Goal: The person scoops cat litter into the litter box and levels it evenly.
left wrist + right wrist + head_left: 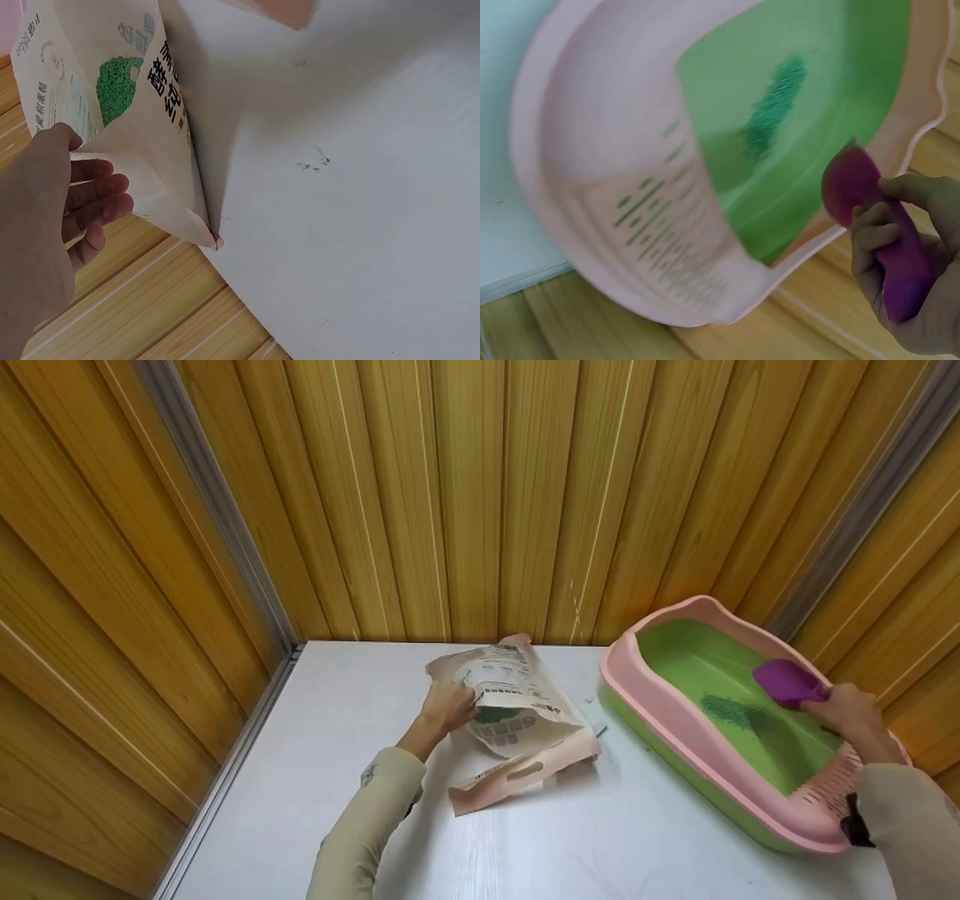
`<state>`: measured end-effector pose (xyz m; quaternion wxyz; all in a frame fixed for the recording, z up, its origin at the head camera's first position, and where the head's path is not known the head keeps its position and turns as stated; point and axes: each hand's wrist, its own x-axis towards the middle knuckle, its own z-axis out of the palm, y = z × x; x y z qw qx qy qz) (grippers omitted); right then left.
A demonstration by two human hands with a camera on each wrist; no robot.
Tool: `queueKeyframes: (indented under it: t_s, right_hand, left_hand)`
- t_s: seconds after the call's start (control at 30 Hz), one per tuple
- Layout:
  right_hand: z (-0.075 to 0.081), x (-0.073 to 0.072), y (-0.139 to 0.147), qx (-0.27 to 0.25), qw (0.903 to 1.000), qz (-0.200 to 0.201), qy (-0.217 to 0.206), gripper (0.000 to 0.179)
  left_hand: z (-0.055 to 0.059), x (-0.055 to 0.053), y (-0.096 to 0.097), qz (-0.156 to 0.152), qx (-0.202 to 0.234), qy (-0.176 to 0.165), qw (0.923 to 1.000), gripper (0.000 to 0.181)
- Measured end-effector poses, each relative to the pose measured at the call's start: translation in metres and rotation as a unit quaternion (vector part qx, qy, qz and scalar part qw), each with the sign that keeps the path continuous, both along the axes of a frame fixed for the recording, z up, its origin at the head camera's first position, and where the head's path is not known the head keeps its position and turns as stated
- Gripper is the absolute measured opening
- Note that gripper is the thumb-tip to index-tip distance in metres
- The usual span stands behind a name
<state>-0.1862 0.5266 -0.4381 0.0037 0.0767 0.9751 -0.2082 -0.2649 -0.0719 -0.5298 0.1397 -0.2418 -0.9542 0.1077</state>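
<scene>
My left hand (450, 705) pinches the edge of an open paper bag (502, 671) that lies on its side on the white table. Green granules (118, 88) show inside the bag's mouth. On the right, my right hand (847, 712) grips a purple scoop (784, 682) by its handle, holding it above a litter box. The litter box (660, 720) has a pink rim and a green base. A small heap of green granules (776, 105) lies on its floor, apart from the scoop. Whether the scoop holds anything cannot be seen.
The bag's torn top flap with a handle slot (525, 769) stretches toward the front of the white table (337, 720). A slatted pink grate (660, 232) forms one end of the litter box. Wood-patterned walls (465, 495) stand behind and on both sides.
</scene>
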Motion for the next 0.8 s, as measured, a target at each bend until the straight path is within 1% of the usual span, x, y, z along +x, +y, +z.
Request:
queueKeyframes:
  t_s: [0.07,0.2,0.3,0.33,0.43,0.5,0.6,0.73,0.8]
  right_hand:
    - [0.008,-0.005,-0.009,-0.013,0.9996,0.016,0.021,0.041]
    - [0.029,-0.012,-0.036,-0.083,0.9951,0.048,0.022,0.053]
    - [0.043,-0.014,-0.062,-0.147,0.9866,0.069,0.014,0.057]
    - [0.046,-0.014,-0.071,-0.167,0.9828,0.078,0.008,0.055]
    - [0.052,-0.012,-0.102,-0.213,0.9711,0.104,-0.023,0.051]
    - [0.053,-0.008,-0.123,-0.235,0.9625,0.127,-0.048,0.046]
    - [0.050,0.002,-0.154,-0.261,0.9470,0.166,-0.087,0.039]
    - [0.037,0.019,-0.192,-0.286,0.9232,0.215,-0.140,0.035]
    - [0.027,0.028,-0.207,-0.284,0.9157,0.236,-0.159,0.035]
  left_hand:
    - [0.002,-0.001,0.000,0.001,0.002,0.005,1.0000,0.030]
    - [0.003,-0.002,0.001,-0.002,0.023,0.010,0.9997,0.025]
    - [0.004,-0.003,0.001,-0.002,0.040,0.011,0.9991,0.024]
    - [0.004,-0.003,0.001,-0.002,0.044,0.015,0.9989,0.024]
    - [0.005,-0.005,0.002,0.002,0.050,0.024,0.9985,0.025]
    - [0.004,-0.006,0.002,0.007,0.056,0.030,0.9979,0.026]
    - [0.004,-0.007,0.003,0.016,0.076,0.031,0.9965,0.029]
    - [0.006,-0.008,0.006,0.036,0.109,0.029,0.9930,0.035]
    - [0.009,-0.010,0.009,0.045,0.121,0.022,0.9914,0.039]
